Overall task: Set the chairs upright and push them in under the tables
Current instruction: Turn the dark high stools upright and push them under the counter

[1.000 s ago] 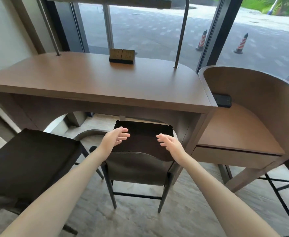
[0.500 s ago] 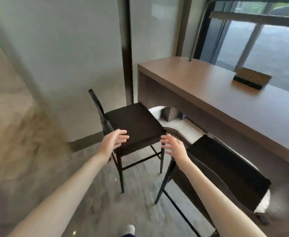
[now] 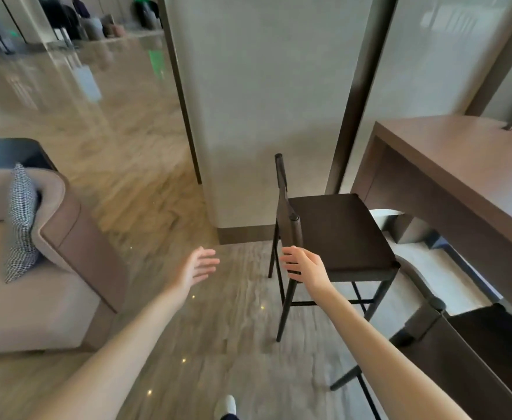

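A dark high chair [image 3: 336,234] with a square dark seat and thin black legs stood upright on the floor, its low backrest turned to the left and its seat facing the brown wooden table [image 3: 460,165] at the right. It stood just outside the table's end, not under it. A second dark chair [image 3: 473,350] of the same kind stood at the lower right, close against the table's front edge.

Glossy wood-look floor [image 3: 121,140], pale wall [image 3: 263,86], beige sofa [image 3: 21,298], checked cushion [image 3: 21,222]
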### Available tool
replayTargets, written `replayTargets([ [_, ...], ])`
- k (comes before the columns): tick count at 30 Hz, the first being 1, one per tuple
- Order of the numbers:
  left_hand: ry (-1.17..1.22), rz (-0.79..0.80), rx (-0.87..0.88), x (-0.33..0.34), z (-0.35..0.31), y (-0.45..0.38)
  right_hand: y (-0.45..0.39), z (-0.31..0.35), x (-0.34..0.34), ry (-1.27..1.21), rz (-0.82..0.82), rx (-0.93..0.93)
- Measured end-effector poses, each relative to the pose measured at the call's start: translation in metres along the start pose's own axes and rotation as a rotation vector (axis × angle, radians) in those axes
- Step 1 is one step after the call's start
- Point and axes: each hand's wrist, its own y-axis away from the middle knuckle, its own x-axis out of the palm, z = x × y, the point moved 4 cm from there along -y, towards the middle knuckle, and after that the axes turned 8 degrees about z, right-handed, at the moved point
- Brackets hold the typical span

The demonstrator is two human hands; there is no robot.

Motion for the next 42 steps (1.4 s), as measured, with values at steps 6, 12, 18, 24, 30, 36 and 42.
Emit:
replayTargets([
  [6,-0.034,0.083,0.014,-0.001,-0.019,-0.06,-0.04,0.006,-0.005,-0.012,-0.102,0.007],
  [12,-0.069,0.188,-0.004,-0.004,-0.037,-0.134,-0.084,0.017,-0.009,0.014,-0.249,-0.047],
  [18,-0.109,0.3,0.008,-0.007,-0.081,-0.19,-0.118,0.036,-0.003,0.028,-0.424,-0.11],
  [24,-0.402,0.422,0.163,0.01,-0.1,-0.23,-0.146,0.041,-0.006,0.544,-0.503,-0.066],
  [30,-1.042,0.586,0.57,0.07,-0.119,-0.266,-0.194,0.044,-0.016,0.921,-0.426,0.053],
  [36,-1.445,0.747,0.868,0.128,-0.117,-0.317,-0.241,0.036,-0.023,1.106,-0.28,0.382],
  [42,-1.739,0.907,0.939,0.173,-0.111,-0.353,-0.255,0.026,-0.027,0.942,-0.232,0.564],
])
